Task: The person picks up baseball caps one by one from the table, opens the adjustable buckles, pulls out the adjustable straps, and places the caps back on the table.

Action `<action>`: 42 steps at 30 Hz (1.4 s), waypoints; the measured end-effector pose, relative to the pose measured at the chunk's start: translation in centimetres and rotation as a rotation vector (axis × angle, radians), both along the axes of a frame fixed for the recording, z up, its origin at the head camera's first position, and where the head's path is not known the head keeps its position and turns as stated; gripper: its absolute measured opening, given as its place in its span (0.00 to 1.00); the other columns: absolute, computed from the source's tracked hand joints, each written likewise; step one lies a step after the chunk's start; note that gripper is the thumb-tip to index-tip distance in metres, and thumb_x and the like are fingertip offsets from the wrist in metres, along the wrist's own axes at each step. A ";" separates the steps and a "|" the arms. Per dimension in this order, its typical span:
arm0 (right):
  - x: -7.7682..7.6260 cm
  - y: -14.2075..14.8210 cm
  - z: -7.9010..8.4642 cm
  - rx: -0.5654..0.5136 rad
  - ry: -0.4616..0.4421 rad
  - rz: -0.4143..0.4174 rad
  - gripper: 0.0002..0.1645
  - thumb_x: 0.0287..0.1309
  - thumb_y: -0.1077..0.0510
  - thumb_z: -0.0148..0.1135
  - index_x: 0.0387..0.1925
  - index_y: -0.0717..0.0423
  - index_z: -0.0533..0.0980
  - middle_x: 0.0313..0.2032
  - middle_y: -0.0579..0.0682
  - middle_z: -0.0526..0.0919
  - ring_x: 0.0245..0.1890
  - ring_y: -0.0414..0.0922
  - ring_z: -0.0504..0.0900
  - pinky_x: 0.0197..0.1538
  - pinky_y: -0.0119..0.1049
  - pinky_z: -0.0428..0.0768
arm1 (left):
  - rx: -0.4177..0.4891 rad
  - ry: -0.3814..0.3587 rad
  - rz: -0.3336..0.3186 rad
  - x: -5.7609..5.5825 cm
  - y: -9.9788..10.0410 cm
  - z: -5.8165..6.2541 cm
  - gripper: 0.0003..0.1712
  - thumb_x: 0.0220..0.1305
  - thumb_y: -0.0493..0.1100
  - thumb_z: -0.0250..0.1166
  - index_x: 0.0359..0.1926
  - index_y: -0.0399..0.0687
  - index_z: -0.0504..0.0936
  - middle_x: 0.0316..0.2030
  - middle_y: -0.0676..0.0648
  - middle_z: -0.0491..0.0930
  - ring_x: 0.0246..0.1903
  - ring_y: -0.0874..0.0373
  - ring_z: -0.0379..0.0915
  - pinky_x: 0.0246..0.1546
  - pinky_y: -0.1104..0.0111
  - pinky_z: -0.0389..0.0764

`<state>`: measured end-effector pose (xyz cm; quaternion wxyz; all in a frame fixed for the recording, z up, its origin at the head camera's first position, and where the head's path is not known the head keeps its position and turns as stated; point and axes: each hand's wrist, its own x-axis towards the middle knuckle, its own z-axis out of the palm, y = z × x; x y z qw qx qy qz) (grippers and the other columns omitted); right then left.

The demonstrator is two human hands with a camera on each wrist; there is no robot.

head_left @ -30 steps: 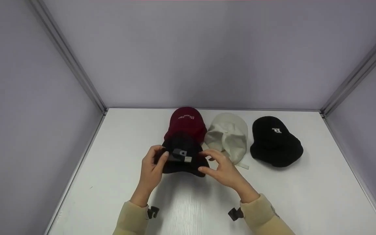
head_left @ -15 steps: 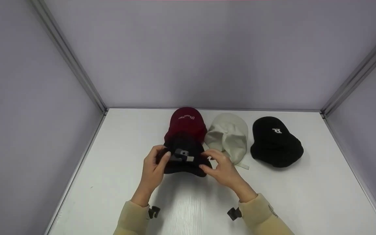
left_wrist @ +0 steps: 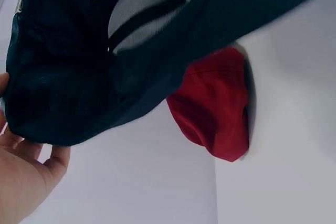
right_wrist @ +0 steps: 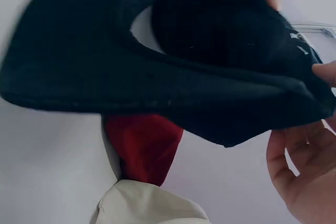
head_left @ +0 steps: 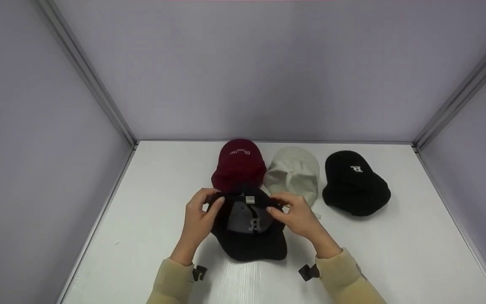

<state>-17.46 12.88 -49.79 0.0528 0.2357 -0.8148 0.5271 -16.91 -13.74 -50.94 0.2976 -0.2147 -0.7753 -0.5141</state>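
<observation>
A black baseball cap (head_left: 249, 247) is held between both hands, its inside and brim facing the head camera. My left hand (head_left: 200, 217) pinches the cap's rear edge on the left, thumb on the inner side. On the opposite side my right hand (head_left: 298, 215) pinches the same edge, beside a small metal buckle (head_left: 249, 200). The left wrist view shows the cap's dark interior (left_wrist: 68, 51) with a grey panel. In the right wrist view the brim (right_wrist: 68, 51) spreads across the upper left. Some fingertips are hidden behind the fabric.
Behind the held cap lies a red cap (head_left: 239, 164). A cream cap (head_left: 295, 173) sits to its right, and another black cap (head_left: 355, 185) with a white letter lies farther right. All are on a white table (head_left: 141, 236) enclosed by grey panels (head_left: 243, 76).
The held black cap has tilted so its brim swings toward the person and its inside shows. Both hands keep their grip, the right shifting slightly to the right. The other caps stay put.
</observation>
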 end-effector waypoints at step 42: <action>2.4 -2.0 3.8 -0.132 -0.120 -0.035 0.12 0.57 0.69 0.67 0.44 0.69 0.81 0.39 0.57 0.84 0.30 0.40 0.79 0.32 0.31 0.77 | -0.099 0.117 0.058 -0.1 6.3 1.9 0.01 0.64 0.34 0.66 0.37 0.42 0.81 0.29 0.52 0.77 0.29 0.62 0.75 0.31 0.66 0.78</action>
